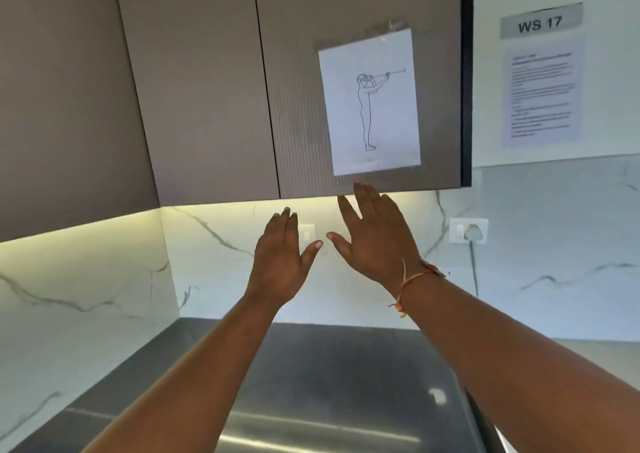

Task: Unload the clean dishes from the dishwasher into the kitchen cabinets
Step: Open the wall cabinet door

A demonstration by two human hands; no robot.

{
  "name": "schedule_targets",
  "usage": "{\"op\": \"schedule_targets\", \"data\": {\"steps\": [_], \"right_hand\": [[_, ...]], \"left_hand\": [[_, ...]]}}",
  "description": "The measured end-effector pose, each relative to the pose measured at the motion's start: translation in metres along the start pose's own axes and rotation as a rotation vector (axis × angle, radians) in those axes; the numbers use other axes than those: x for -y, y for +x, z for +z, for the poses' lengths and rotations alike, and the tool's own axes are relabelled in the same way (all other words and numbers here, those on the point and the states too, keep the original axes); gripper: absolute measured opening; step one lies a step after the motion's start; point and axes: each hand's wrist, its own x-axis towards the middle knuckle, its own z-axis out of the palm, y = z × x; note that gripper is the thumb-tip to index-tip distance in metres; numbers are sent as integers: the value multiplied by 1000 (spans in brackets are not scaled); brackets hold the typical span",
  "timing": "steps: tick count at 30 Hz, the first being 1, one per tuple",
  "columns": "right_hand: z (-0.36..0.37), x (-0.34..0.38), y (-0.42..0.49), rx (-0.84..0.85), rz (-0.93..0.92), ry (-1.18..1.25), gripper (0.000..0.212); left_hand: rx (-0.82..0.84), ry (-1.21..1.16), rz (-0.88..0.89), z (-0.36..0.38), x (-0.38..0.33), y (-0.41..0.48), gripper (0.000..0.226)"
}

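- The wall cabinets (298,106) fill the upper half of the view with both doors closed flat; they have no handles that I can see, so a door is probably pulled from its lower edge, which would explain the raised hands. The top of the cabinets is cut off and nothing inside can be seen
- The countertop (346,366) is a dark, glossy slab below. Its front edge is cut off by the frame and parts lie behind the forearms; no dishes stand on what shows of it
- The marble backsplash (214,241) is lit by a strip under the cabinets, and the strip itself is hidden
- The dishes and the dishwasher are not in view; I judge they lie below or behind the camera, so unloading looks barely begun
- The right hand (374,237) is raised, fingers straight and spread, holding nothing; its fingertips (358,187) are at the lower edge of the right-hand door, though touch cannot be told
- The left hand (280,258) is beside it and lower, fingers straight and together, thumb out, also empty and clear of the door
- A taped sheet (370,102) with a line drawing of a standing figure hangs on the right door
- A printed notice (542,95) under a "WS 17" label (540,21) is too blurred to read
- A wall socket (468,230) carries a plug whose cord drops down
- A thread bracelet (412,281) circles the right wrist
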Motion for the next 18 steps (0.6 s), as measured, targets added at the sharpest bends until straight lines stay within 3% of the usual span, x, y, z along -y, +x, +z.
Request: {"op": "schedule_targets", "data": {"steps": [5, 9, 14, 18], "right_hand": [[24, -21, 52, -15, -59, -27, 78], [49, -25, 83, -12, -67, -33, 79], [76, -19, 115, -9, -120, -79, 74], [99, -15, 146, 9, -111, -108, 70]], "left_hand": [[-60, 11, -6, 25, 0, 53, 85], [-74, -108, -80, 49, 9, 81, 91], [-22, -460, -203, 79, 29, 111, 72], [58, -835, -405, 95, 43, 139, 65]]}}
